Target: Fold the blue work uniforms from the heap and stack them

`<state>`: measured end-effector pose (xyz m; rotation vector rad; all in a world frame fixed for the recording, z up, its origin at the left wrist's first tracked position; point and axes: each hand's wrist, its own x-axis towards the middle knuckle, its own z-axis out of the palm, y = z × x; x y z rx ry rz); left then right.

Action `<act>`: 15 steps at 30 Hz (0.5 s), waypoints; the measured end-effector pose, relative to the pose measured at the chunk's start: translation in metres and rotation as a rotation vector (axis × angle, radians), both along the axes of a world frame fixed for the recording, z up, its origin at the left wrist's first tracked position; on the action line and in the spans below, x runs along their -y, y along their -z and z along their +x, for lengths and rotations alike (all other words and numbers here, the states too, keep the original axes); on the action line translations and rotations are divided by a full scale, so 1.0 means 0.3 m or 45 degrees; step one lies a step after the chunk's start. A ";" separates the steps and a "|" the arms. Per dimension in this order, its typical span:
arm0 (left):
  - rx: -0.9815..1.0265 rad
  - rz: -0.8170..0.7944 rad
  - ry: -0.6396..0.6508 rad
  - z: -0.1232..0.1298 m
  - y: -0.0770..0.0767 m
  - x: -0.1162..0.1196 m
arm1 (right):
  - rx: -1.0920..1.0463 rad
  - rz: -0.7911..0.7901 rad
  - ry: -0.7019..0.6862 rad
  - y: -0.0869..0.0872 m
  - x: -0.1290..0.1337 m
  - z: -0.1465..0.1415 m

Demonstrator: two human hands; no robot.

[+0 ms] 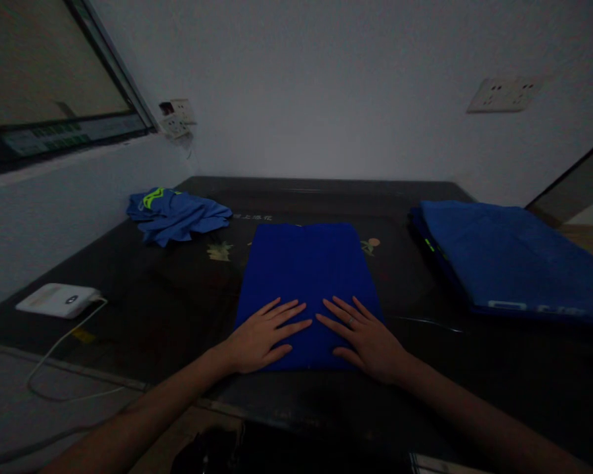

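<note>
A deep blue cloth garment (306,263), folded into a neat rectangle, lies flat on the dark table (326,401) in front of me. Across its near left part my left hand (267,336) rests palm down with fingers spread. My right hand (360,339), a ring on one finger, presses flat on the near right part in the same way. Neither hand grips the fabric. Any print or collar on the garment's underside is hidden.
A crumpled blue garment (180,214) with a yellow-green print lies at the back left. To the right is a stack of folded blue garments (518,257). A white power bank (59,299) with a cable sits near the left edge. Wall sockets (507,94) are behind.
</note>
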<state>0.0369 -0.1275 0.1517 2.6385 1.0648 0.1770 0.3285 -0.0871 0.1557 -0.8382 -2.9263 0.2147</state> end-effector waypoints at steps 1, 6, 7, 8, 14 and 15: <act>0.004 -0.004 0.006 -0.005 -0.001 0.003 | -0.001 0.002 0.002 0.000 0.001 0.002; 0.018 -0.037 -0.006 -0.023 -0.006 0.011 | -0.006 -0.009 0.014 -0.005 0.004 0.000; 0.021 -0.045 -0.009 -0.025 -0.009 0.012 | -0.012 -0.016 0.020 -0.009 0.006 0.000; 0.029 -0.058 -0.015 -0.024 -0.014 0.013 | -0.019 -0.027 0.025 -0.015 0.008 -0.001; 0.225 -0.125 -0.392 0.066 -0.068 0.007 | -0.147 -0.053 0.181 -0.057 0.009 -0.038; 0.238 -0.104 -0.450 0.094 -0.068 0.006 | -0.171 -0.025 0.234 -0.055 0.003 -0.048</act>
